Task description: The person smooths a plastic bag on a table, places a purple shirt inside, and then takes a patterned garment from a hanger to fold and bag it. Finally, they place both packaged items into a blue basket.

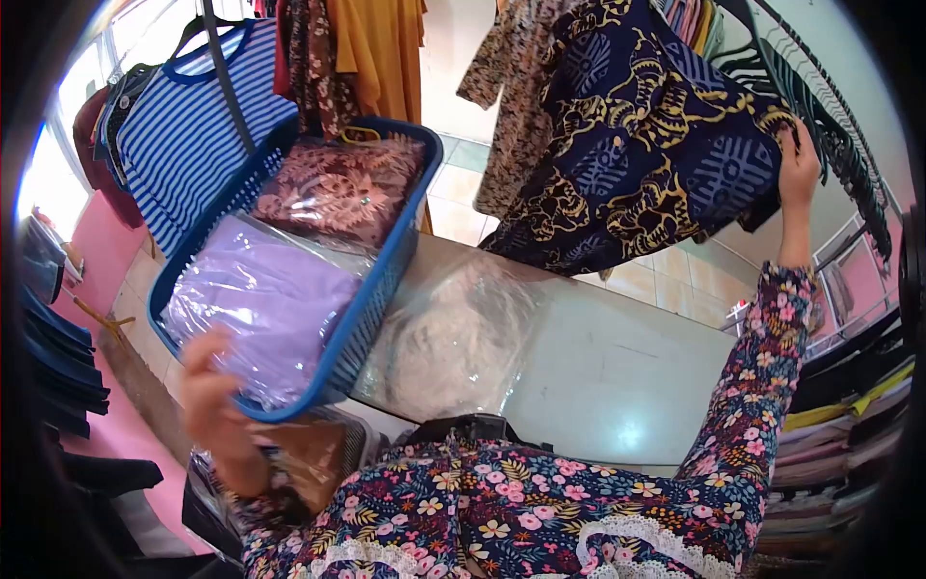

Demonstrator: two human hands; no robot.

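While we stand at the pale tabletop (617,376), left hand (214,405): fingers clenched on the near rim of the blue plastic mesh basket (381,289), which we hold tilted above the table's left end.
Basket load: lilac folded cloth in clear wrap (260,309) nearest us, maroon patterned packet (338,188) behind it.
Right hand (797,164): up high, gripping the edge of the navy-and-gold batik garment (646,145) hanging by the rack.
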